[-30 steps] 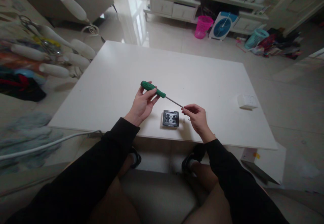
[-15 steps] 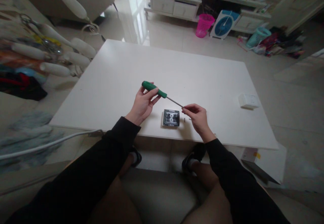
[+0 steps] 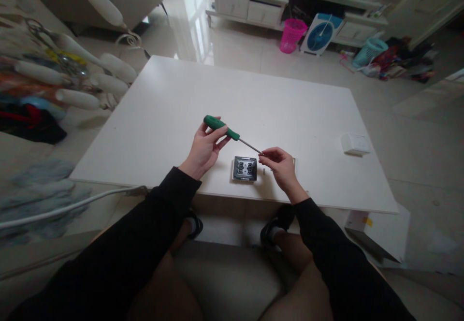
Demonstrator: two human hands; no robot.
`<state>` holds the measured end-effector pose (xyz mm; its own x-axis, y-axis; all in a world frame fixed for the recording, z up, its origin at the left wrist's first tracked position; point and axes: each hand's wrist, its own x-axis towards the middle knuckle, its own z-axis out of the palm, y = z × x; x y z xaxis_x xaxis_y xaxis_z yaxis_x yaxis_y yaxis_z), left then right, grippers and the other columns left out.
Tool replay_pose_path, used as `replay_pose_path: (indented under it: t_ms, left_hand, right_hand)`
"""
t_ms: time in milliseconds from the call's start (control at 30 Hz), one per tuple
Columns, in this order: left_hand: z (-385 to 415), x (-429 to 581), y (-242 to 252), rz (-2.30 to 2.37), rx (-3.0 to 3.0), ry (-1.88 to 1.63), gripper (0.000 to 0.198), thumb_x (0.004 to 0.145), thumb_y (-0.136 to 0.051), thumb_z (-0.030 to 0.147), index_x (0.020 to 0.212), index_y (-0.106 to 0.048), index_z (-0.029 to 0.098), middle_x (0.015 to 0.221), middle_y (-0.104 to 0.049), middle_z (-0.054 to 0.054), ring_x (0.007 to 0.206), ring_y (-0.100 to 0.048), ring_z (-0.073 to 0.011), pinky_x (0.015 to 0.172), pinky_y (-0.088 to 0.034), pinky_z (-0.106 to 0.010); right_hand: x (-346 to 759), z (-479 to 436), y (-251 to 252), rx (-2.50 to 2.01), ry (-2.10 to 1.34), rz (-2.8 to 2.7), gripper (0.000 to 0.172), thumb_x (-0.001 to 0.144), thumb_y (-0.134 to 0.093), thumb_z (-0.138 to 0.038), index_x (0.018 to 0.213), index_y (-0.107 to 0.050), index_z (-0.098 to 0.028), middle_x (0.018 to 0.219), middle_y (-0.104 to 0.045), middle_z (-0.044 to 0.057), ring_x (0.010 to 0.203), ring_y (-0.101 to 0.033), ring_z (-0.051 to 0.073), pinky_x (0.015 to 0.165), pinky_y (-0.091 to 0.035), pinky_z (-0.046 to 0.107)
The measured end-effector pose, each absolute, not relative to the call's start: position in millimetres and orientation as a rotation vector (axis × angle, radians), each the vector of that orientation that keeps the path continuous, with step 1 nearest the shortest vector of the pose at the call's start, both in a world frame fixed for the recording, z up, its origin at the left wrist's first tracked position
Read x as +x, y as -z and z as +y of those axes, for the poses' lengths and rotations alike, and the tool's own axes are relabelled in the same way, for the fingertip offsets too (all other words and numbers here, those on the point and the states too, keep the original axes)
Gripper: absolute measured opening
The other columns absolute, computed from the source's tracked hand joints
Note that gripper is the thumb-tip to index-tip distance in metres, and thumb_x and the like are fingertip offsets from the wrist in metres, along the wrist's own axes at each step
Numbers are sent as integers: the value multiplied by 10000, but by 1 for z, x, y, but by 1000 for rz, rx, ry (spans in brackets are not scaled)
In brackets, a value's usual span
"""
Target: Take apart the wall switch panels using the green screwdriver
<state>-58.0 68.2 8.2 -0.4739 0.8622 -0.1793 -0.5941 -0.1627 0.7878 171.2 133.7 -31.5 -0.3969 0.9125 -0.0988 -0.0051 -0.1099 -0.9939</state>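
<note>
My left hand (image 3: 207,148) is closed round the handle of a green screwdriver (image 3: 222,128), its metal shaft slanting down to the right. At the shaft's tip, the thumb and fingers of my right hand (image 3: 281,166) are pinched together; whatever they hold there is too small to make out. Below the shaft, a square black socket or switch module (image 3: 245,168) with a pale rim lies on the white table. Just right of it is a small thin metal piece (image 3: 264,171), which looks like a screw. My right hand partly hides a flat, pale-edged piece (image 3: 295,165).
The white table (image 3: 232,94) has its near edge just in front of my knees. A small white box (image 3: 355,144) stands near its right edge. A white cable (image 3: 72,211) runs at the left below the edge. Another white box (image 3: 384,234) sits lower right.
My right hand has shifted slightly at the screwdriver's tip, and its fingers have opened out a little. The left hand and screwdriver have hardly moved.
</note>
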Motion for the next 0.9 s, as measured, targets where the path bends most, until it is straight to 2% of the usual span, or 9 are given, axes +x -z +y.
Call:
replay_pose_path:
  t_ms: [200,333,433,533,667,900]
  left_hand:
    - [68,-59,-9,1049,423,-1812,387,707,-892,172,1026,-689,253,1055,-713,-30,1168,-667,-242,1113,-519,-493]
    - [68,-61,-12,1070,450,-1823,404,701,-890,181,1043,-691,264,1098,-715,-28,1204,-657,-247,1121,-514,-497]
    - [67,-63,-14,1081,465,-1839,412,696,-886,172,1050,-699,270,1101,-717,-23,1204,-657,-247,1118,-519,-502]
    - [67,-63,-16,1091,489,-1846,421,694,-885,167,1059,-706,276,1101,-720,-20,1195,-660,-247,1101,-533,-505]
    - [66,-61,-19,1103,519,-1847,416,695,-881,160,1056,-711,276,1094,-718,-17,1181,-664,-244,1076,-554,-502]
    - [65,-59,-22,1109,540,-1853,420,676,-884,143,1036,-710,271,1075,-712,-20,1200,-657,-261,1062,-563,-499]
  right_hand:
    - [175,136,34,-1043,-1553,-1580,369,676,-899,-380,948,-698,-232,949,-756,29,847,-692,183,837,-589,387]
    - [184,142,35,-1101,-1359,-1901,534,640,-931,-367,1095,-684,-238,1190,-711,76,1059,-668,245,946,-570,464]
    - [191,145,41,-1099,-1300,-2121,617,621,-951,-345,1168,-687,-237,1265,-677,100,1192,-629,301,986,-554,510]
    - [193,143,50,-1063,-1287,-2265,721,610,-964,-310,1262,-665,-231,1331,-651,123,1249,-612,325,1013,-542,521]
    - [190,137,59,-988,-1176,-2400,849,577,-986,-251,1346,-626,-228,1321,-660,127,1244,-619,334,1087,-493,543]
    - [187,133,66,-1008,-1138,-2406,844,570,-990,-250,1329,-622,-219,1269,-672,123,1190,-648,324,1041,-529,512]
